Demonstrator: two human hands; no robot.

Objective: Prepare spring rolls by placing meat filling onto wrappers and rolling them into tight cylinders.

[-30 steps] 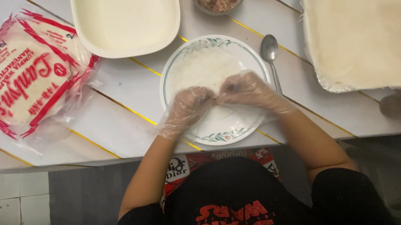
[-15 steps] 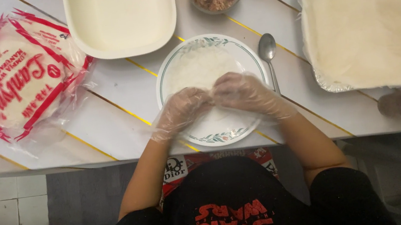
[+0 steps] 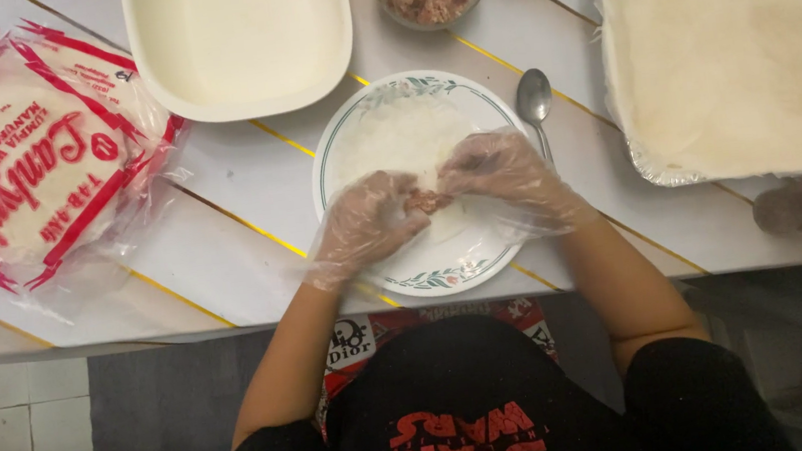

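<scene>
Head view: the gloved left hand (image 3: 366, 224) and right hand (image 3: 501, 174) are pinching, fingers curled, a thin white wrapper (image 3: 407, 144) around brown filling (image 3: 428, 200). It is lying on a floral-rimmed plate (image 3: 447, 276) on the white surface (image 3: 238, 204), a spoon (image 3: 535, 99) resting just beside it.

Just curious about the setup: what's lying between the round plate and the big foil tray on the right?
A metal spoon lies on the table between the plate and the foil tray, seen from the head camera.

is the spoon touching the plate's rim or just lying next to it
Cannot tell. In the head view the spoon lies right against the right rim of the plate, but no gap or contact shows plainly.
</scene>
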